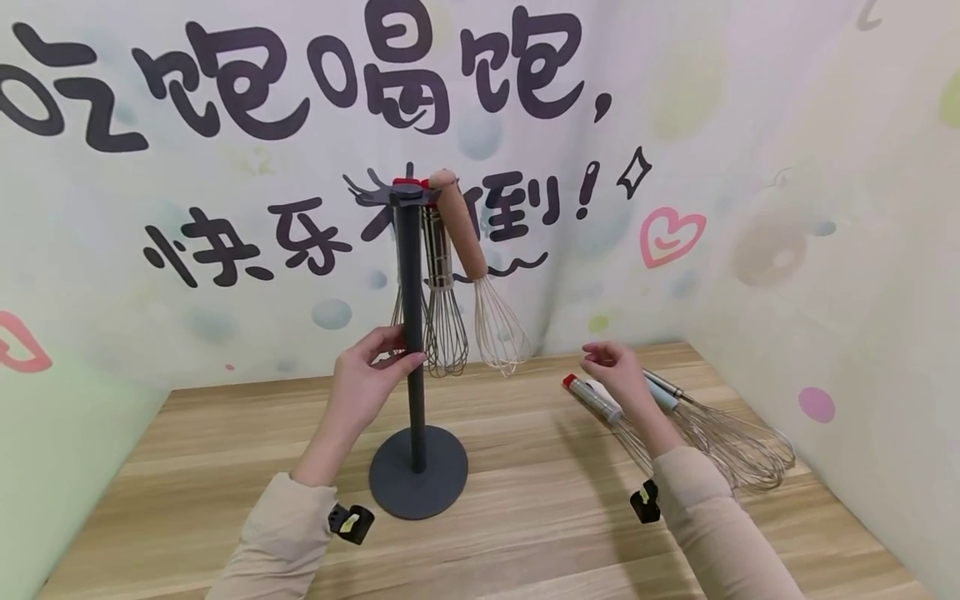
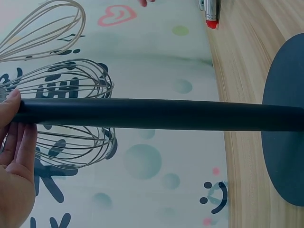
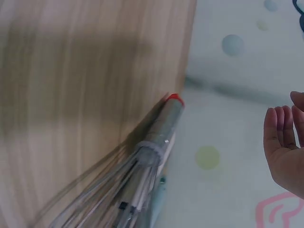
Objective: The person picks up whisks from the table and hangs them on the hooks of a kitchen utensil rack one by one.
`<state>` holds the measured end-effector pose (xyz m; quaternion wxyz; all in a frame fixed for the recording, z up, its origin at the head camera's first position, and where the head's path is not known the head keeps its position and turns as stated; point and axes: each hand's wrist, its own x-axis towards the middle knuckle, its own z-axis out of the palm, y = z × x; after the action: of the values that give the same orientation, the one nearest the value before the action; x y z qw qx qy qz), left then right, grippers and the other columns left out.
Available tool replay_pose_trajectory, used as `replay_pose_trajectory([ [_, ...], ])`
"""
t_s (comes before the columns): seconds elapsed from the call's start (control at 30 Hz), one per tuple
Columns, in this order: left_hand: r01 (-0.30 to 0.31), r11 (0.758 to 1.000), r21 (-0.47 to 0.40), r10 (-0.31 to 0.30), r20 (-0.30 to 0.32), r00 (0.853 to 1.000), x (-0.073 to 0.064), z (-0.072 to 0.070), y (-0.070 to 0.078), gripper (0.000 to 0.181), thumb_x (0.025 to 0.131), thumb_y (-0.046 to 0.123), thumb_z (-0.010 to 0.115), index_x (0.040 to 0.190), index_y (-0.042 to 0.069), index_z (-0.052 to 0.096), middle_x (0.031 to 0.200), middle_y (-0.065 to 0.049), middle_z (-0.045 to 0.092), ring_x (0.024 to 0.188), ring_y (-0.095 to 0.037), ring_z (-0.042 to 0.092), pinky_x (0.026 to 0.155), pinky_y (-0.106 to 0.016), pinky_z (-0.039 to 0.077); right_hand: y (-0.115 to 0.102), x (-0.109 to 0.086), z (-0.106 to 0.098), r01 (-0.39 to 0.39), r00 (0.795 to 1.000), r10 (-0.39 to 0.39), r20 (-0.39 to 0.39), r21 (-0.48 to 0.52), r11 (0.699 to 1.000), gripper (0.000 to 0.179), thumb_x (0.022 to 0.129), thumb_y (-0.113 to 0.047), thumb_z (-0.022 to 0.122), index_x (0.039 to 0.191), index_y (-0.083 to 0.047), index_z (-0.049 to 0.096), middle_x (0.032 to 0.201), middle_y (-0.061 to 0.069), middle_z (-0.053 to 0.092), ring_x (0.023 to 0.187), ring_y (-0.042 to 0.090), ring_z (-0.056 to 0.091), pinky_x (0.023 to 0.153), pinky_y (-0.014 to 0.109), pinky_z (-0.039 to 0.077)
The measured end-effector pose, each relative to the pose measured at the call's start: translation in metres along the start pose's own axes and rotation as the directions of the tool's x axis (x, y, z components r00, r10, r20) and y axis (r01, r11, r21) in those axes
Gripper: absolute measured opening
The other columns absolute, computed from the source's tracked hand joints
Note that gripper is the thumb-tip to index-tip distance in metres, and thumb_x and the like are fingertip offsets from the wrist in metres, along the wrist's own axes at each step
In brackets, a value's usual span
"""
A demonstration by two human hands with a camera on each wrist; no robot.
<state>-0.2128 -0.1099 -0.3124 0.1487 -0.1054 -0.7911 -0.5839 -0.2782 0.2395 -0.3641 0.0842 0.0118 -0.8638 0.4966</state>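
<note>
My left hand point(image 1: 369, 371) grips the dark pole point(image 1: 415, 400) of an upright whisk stand partway up, thumb in front and fingers behind. From the stand's hooked top point(image 1: 405, 194) hang a whisk with a wooden handle point(image 1: 462, 229) and a shiny metal-handled whisk point(image 1: 437, 250). Another whisk point(image 2: 80, 145) hangs partly behind the pole. My right hand point(image 1: 615, 372) is in the air to the right with loosely bent fingers, holding nothing. Beneath it a red-tipped metal whisk point(image 1: 595, 398) lies on the table, beside a whisk with a light blue handle point(image 1: 660, 392).
The stand's round base point(image 1: 418, 492) rests on the wooden table point(image 1: 517, 500). Another slim metal whisk handle point(image 1: 663, 383) lies at the right, its wires overlapping its neighbours'. A printed backdrop point(image 1: 315, 250) rises behind the table's rear edge.
</note>
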Motion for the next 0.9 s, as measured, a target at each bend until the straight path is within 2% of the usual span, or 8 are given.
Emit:
replay_pose_trajectory([
  [0.1,-0.004,1.000,-0.006,0.004,0.007,1.000,0.001,0.000,-0.001,0.037,0.084,0.009,0.072,0.119,0.002,0.062,0.114,-0.016,0.065,0.108,-0.024,0.062,0.092,-0.023,0.054,0.010,-0.002,0.000,-0.021,1.000,0.022,0.009,-0.047,0.999,0.031,0.091,-0.008,0.060,0.120,0.005,0.059,0.106,0.018,0.064,0.086,0.004,0.056,0.072,0.010,0.046],
  [0.3,0.009,1.000,-0.017,-0.009,0.021,1.000,0.001,-0.001,0.000,0.038,0.085,0.010,0.071,0.121,0.002,0.060,0.116,-0.017,0.064,0.111,-0.027,0.062,0.092,-0.024,0.054,0.027,-0.006,0.001,-0.054,0.998,0.056,0.021,-0.110,0.993,0.031,0.091,-0.009,0.061,0.119,0.005,0.060,0.108,0.020,0.063,0.100,0.025,0.059,0.072,0.014,0.045],
  [0.47,0.019,1.000,-0.006,-0.019,0.019,1.000,0.001,0.000,-0.001,0.038,0.085,0.010,0.071,0.121,0.003,0.060,0.113,-0.017,0.066,0.106,-0.024,0.063,0.091,-0.025,0.055,0.037,-0.010,0.003,-0.053,0.998,0.054,0.010,-0.127,0.991,0.029,0.090,-0.005,0.062,0.117,0.007,0.060,0.104,0.020,0.063,0.101,0.029,0.060,0.071,0.014,0.045],
  [0.67,0.024,1.000,0.015,-0.024,0.007,1.000,0.002,0.000,0.000,0.037,0.084,0.010,0.072,0.119,0.003,0.061,0.109,-0.016,0.066,0.094,-0.009,0.062,0.090,-0.023,0.055,0.048,-0.011,0.002,-0.046,0.999,0.049,0.012,-0.161,0.986,0.030,0.089,-0.003,0.061,0.117,0.008,0.059,0.105,0.023,0.062,0.101,0.032,0.060,0.071,0.017,0.048],
  [0.8,0.026,1.000,0.016,-0.026,0.004,1.000,0.002,0.000,0.000,0.037,0.084,0.010,0.072,0.118,0.002,0.061,0.109,-0.017,0.066,0.088,0.002,0.059,0.090,-0.023,0.055,0.055,-0.011,0.002,-0.053,0.998,0.058,0.018,-0.185,0.981,0.032,0.090,-0.003,0.060,0.120,0.008,0.058,0.109,0.026,0.062,0.103,0.036,0.060,0.076,0.026,0.052],
  [0.9,0.025,1.000,0.009,-0.025,0.005,1.000,0.002,0.000,0.000,0.037,0.084,0.009,0.072,0.118,0.002,0.061,0.109,-0.017,0.066,0.088,0.003,0.058,0.090,-0.023,0.055,0.061,-0.011,0.002,-0.069,0.997,0.073,0.017,-0.185,0.980,0.034,0.090,-0.002,0.060,0.122,0.007,0.057,0.114,0.028,0.061,0.106,0.038,0.059,0.081,0.032,0.054],
])
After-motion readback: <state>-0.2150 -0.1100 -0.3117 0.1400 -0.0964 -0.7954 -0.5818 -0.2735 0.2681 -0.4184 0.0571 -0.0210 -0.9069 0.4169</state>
